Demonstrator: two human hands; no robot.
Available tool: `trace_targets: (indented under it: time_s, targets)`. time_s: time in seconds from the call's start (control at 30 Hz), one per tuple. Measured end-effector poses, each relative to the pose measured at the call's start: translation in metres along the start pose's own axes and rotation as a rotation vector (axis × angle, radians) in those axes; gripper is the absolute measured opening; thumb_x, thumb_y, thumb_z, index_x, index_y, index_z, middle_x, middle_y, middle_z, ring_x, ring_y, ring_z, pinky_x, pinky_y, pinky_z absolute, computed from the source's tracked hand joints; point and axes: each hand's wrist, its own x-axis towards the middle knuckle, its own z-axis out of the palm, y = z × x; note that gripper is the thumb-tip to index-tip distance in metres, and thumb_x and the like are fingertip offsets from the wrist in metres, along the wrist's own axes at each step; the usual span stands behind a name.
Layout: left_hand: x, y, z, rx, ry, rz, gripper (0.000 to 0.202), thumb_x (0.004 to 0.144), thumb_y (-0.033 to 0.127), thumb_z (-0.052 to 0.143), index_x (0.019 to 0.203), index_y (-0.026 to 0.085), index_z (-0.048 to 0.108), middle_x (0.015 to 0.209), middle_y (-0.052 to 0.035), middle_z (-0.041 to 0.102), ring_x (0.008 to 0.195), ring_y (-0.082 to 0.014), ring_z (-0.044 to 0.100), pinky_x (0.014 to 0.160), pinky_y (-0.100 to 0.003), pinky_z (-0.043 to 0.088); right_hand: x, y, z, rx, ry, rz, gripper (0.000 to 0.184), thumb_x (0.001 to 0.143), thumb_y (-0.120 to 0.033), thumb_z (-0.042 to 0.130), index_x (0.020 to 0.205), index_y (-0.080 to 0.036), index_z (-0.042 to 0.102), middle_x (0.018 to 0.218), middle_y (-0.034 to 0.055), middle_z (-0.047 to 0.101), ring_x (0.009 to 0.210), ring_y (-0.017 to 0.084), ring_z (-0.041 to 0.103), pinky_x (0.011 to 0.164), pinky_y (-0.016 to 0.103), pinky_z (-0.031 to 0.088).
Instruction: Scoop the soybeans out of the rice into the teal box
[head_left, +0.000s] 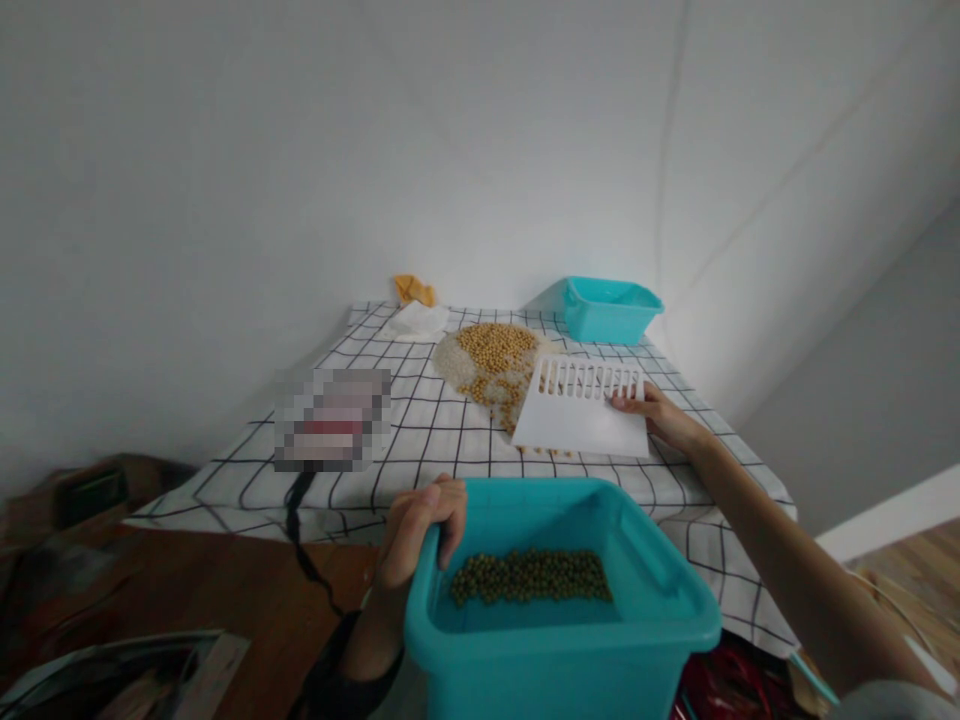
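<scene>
My left hand [426, 525] is wrapped over the left rim of a teal plastic bin [562, 650], held at the table's near edge. Dark greenish beans [532, 578] lie across its bottom. With my right hand [664, 415] I grip the right side of a white slotted plastic board [581, 425], its slots toward the far side. The board lies low over the cloth, and some yellow beans show along its near edge. Beyond it spreads a pile of yellow beans [495, 347], beside pale fine grains [452, 360] that look like rice.
A second teal bin [611, 318] stands at the table's back right. At the back left lie an orange cloth [414, 290] and a crumpled white bag [418, 320]. A blurred-out object [332, 420] with a black strap sits on the left of the checked tablecloth [427, 430].
</scene>
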Motion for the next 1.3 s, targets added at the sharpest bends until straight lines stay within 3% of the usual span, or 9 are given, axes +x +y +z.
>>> trace_targets:
  time_s: [0.47, 0.67, 0.9, 1.3]
  targets:
    - [-0.0004, 0.0012, -0.0029, 0.039, -0.031, -0.016, 0.064, 0.106, 0.037, 0.022, 0.047, 0.025, 0.041, 0.046, -0.0028, 0.048, 0.055, -0.0233, 0.048, 0.078, -0.044, 0.039, -0.0014, -0.0001, 0.0004, -0.004, -0.044, -0.007, 0.036, 0.072, -0.038, 0.087, 0.1, -0.021, 0.073, 0.099, 0.0079, 0.079, 0.087, 0.026, 0.073, 0.078, 0.037, 0.055]
    - [0.0, 0.001, -0.0019, 0.039, -0.023, 0.005, 0.064, 0.106, 0.041, 0.022, 0.047, 0.025, 0.041, 0.046, -0.0034, 0.049, 0.055, -0.0236, 0.048, 0.078, -0.046, 0.039, -0.0002, -0.0026, 0.0011, 0.048, 0.063, -0.061, 0.039, 0.071, -0.042, 0.087, 0.102, -0.024, 0.072, 0.102, 0.0074, 0.079, 0.091, 0.028, 0.073, 0.08, 0.039, 0.056]
    - [0.0006, 0.0024, -0.0039, 0.04, -0.037, -0.027, 0.065, 0.106, 0.038, 0.023, 0.046, 0.025, 0.042, 0.045, -0.003, 0.048, 0.055, -0.0234, 0.048, 0.077, -0.044, 0.039, 0.0019, 0.0005, -0.0032, -0.041, 0.027, 0.001, 0.037, 0.073, -0.044, 0.087, 0.098, -0.022, 0.071, 0.089, 0.0064, 0.078, 0.08, 0.025, 0.071, 0.072, 0.037, 0.056]
    - [0.0018, 0.0063, -0.0022, 0.082, -0.032, -0.05, 0.066, 0.105, 0.047, 0.023, 0.045, 0.026, 0.042, 0.044, -0.0035, 0.048, 0.055, -0.0243, 0.047, 0.076, -0.045, 0.041, -0.0009, -0.0013, 0.0007, -0.039, -0.024, -0.024, 0.034, 0.074, -0.042, 0.085, 0.097, -0.021, 0.074, 0.096, 0.0085, 0.079, 0.082, 0.025, 0.071, 0.072, 0.036, 0.054]
